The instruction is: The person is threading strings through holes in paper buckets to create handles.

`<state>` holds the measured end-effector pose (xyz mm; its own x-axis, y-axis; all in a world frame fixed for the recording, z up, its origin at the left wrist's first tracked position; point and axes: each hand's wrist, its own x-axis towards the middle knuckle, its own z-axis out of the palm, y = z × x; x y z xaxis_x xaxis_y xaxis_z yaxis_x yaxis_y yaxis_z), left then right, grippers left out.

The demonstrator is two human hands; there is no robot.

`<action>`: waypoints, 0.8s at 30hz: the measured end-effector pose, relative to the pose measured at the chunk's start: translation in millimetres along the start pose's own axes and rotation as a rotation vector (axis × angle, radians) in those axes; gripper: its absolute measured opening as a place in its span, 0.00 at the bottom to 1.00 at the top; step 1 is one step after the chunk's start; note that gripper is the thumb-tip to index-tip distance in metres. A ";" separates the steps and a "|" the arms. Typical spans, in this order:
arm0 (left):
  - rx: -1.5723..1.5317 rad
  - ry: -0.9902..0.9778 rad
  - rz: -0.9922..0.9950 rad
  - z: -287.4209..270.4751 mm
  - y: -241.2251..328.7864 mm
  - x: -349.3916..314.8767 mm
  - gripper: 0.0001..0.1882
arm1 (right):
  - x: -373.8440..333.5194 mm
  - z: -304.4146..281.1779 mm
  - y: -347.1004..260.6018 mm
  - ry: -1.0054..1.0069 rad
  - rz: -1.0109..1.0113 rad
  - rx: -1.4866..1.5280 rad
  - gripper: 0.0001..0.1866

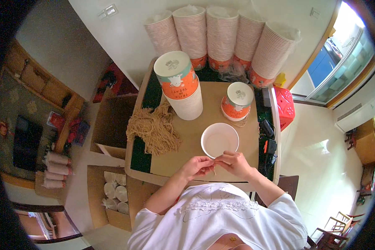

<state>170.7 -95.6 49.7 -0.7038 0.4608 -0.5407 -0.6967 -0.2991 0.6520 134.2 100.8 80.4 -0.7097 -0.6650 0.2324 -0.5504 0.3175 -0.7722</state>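
Note:
A white paper tub (219, 139) stands mouth up near the front of the table, its inside bare. At its near rim my left hand (198, 166) and my right hand (236, 164) meet, fingertips pinched together. A short end of tan twine (214, 170) shows between them; the rest is hidden by the fingers. Left of the tub lies a loose heap of twine (154, 128). Behind it, a tall upside-down stack of orange and teal tubs (180, 85) rises, and a shorter upside-down stack (238, 101) sits to the right with twine at its base.
Several plastic-wrapped tub stacks (222, 37) line the wall at the back. Cardboard (187, 139) covers the tabletop. Dark devices and cables (267, 129) lie along the right edge. An open carton (96, 189) of wrapped tubs sits at lower left; a red stool (284, 107) stands right.

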 end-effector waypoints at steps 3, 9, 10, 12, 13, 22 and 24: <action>0.050 0.017 0.051 -0.5 -2.4 0.8 0.06 | -0.7 1.7 0.8 0.003 0.057 0.081 0.06; 0.575 0.224 0.490 8.2 -4.8 -3.0 0.05 | -1.5 1.0 -4.0 -0.019 0.306 0.306 0.04; 0.575 0.224 0.490 13.8 -3.4 -5.9 0.05 | -1.7 1.2 -3.4 -0.018 0.361 0.365 0.04; 0.877 0.387 0.739 22.8 -0.9 -11.2 0.03 | -1.1 0.8 -5.2 -0.015 0.379 0.356 0.04; 0.877 0.388 0.740 22.3 -0.6 -10.9 0.03 | -0.6 0.4 -6.3 -0.011 0.396 0.348 0.04; 1.569 0.445 1.145 22.7 -1.0 -12.0 0.07 | -6.2 30.5 17.8 0.150 0.427 0.577 0.02; 1.569 0.448 1.142 21.6 -0.6 -8.9 0.06 | -4.9 26.1 15.6 0.126 0.455 0.511 0.02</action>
<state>180.4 -81.5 65.6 -0.8064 0.3434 0.4815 0.5527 0.7273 0.4070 140.5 91.4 51.8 -0.8836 -0.4477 -0.1368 0.0673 0.1675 -0.9836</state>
